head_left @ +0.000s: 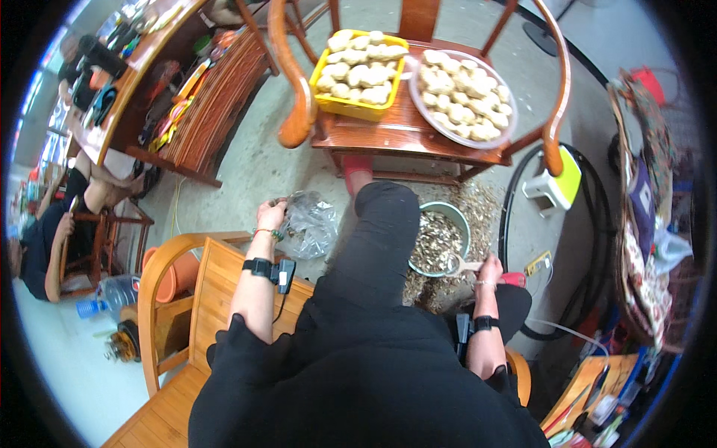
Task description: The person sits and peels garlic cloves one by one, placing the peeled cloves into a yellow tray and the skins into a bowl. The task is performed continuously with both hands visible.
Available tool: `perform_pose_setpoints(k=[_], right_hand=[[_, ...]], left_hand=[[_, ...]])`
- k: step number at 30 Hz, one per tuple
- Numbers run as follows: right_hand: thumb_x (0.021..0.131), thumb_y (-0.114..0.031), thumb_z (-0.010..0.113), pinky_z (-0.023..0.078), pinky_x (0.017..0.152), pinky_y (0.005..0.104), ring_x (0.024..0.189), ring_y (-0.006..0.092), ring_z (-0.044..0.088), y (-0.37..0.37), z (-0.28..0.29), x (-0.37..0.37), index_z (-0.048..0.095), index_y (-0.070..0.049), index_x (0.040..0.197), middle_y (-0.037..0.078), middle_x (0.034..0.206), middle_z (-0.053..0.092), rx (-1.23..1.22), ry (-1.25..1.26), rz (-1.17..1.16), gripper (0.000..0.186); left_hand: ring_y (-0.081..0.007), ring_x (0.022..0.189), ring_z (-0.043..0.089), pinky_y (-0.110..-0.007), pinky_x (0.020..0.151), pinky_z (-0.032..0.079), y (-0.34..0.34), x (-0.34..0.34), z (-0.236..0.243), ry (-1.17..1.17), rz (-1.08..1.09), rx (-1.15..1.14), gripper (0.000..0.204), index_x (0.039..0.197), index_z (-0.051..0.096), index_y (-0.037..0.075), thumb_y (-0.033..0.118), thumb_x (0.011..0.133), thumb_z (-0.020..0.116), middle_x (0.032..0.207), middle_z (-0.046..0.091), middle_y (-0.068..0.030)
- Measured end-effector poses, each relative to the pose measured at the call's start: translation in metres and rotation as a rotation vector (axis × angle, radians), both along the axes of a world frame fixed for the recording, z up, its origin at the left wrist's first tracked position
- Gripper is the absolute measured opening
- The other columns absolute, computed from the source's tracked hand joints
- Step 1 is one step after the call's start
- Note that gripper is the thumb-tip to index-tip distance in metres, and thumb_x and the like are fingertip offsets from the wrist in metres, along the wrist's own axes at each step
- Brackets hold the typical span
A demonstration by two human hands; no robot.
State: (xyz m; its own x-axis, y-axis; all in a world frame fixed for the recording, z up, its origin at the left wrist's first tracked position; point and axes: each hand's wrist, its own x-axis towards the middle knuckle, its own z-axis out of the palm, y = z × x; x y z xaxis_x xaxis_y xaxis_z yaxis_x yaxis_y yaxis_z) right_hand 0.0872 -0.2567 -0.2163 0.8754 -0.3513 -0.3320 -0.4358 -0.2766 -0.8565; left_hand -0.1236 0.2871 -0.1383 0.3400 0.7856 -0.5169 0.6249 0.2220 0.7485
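My left hand (271, 215) is closed on the upper edge of a clear plastic bag (310, 230), which hangs at the left of my knee with something darker inside. My right hand (489, 270) grips the handle of a pale scoop (461, 264). The scoop's head lies over a round light-green bucket (467, 225) on the floor. In the bucket is a loose brown and whitish mix of small flakes or chips (435, 243); what exactly it is, I cannot tell.
A wooden armchair (358, 138) ahead bears a yellow basket (351, 108) and a round whitish tray (510, 127), both full of pale knobby lumps. Brown bits litter the floor. A white-and-green stool (554, 183) and black hose (508, 216) are right; another person (56, 231) sits left.
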Motion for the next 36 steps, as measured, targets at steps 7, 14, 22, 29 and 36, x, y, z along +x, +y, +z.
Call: perform_pose_setpoints(k=[7,14,22,29,36], right_hand=[[0.085,-0.026,0.052,0.028,0.038,0.0275,0.042,0.0096,0.038,0.01,0.035,-0.008,0.047,-0.008,0.066,-0.002,0.055,0.043,-0.023,0.068,0.022,0.026],[0.087,-0.022,0.051,0.027,0.028,0.0275,0.033,0.0123,0.039,0.044,0.058,-0.006,0.044,-0.009,0.069,-0.001,0.048,0.042,-0.065,0.189,0.117,0.023],[0.087,-0.02,0.053,0.027,0.033,0.0253,0.036,0.0099,0.038,0.077,0.074,-0.02,0.045,-0.012,0.068,-0.003,0.05,0.042,-0.05,0.24,0.159,0.022],[0.085,-0.015,0.055,0.031,0.042,0.0242,0.047,0.0078,0.04,0.087,0.064,-0.002,0.047,-0.01,0.064,-0.003,0.056,0.045,-0.092,0.244,0.273,0.023],[0.085,-0.014,0.057,0.032,0.044,0.0226,0.05,0.0065,0.041,0.074,0.058,-0.004,0.048,-0.012,0.064,-0.004,0.058,0.047,-0.153,0.296,0.324,0.023]], left_hand=[[-0.0207,0.079,0.064,-0.031,0.062,0.05,0.036,-0.042,-0.172,0.411,-0.421,0.045,0.021,0.095,0.066,0.005,0.009,0.082,0.05,0.091,0.066,-0.0109],[-0.0262,0.103,0.058,-0.036,0.082,0.047,-0.007,-0.027,-0.207,0.931,-0.785,0.097,0.027,0.105,0.063,0.006,0.014,0.083,0.048,0.112,0.06,-0.0138],[-0.0349,0.114,0.048,-0.037,0.096,0.037,-0.046,0.006,-0.217,0.164,-0.029,-0.159,0.053,0.12,0.049,-0.001,0.025,0.074,0.057,0.122,0.05,-0.0235],[-0.0317,0.109,0.053,-0.039,0.09,0.043,-0.09,0.007,-0.308,0.282,-0.741,-0.134,0.032,0.105,0.062,0.002,0.019,0.081,0.048,0.112,0.058,-0.0199],[-0.0283,0.094,0.06,-0.036,0.077,0.048,-0.063,-0.001,-0.297,0.635,0.101,-0.078,0.023,0.092,0.062,0.008,0.015,0.084,0.043,0.094,0.064,-0.0128]])
